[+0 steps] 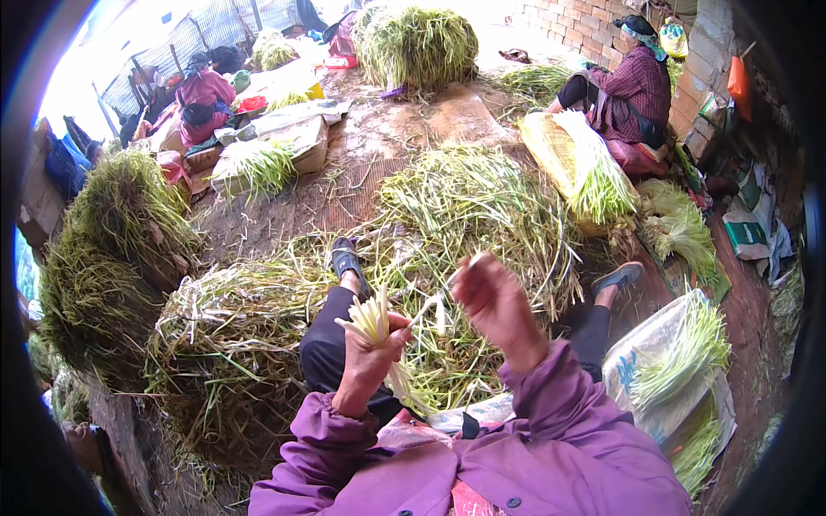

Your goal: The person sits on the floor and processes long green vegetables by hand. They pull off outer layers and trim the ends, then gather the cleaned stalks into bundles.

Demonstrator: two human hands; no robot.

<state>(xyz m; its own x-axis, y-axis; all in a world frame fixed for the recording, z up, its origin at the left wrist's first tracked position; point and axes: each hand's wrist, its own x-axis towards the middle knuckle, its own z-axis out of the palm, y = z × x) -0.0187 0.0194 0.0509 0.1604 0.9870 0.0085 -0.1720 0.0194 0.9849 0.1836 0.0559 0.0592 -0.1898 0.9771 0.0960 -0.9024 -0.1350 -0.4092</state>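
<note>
My left hand [371, 355] is closed round a small bunch of pale stalks [369, 319], their whitish ends fanned out above the fist and paler leaves hanging below it. A single stalk [426, 308] slants up to the right from beside this hand. My right hand [497, 303] is raised to the right, apart from the left, and blurred; its fingers are bent, and a pale bit shows at the fingertips. Whether it grips that bit is not clear. Between and beyond my legs lies a loose heap of green stalks and leaves [477, 193].
A trimmed pale bundle lies on a white sack [619, 374] at my right, another on a yellow sack [542, 148] ahead. Tangled leaf heaps [226, 322] stand at my left. A seated person [629, 90] is at the back right, another person [203, 103] at the back left.
</note>
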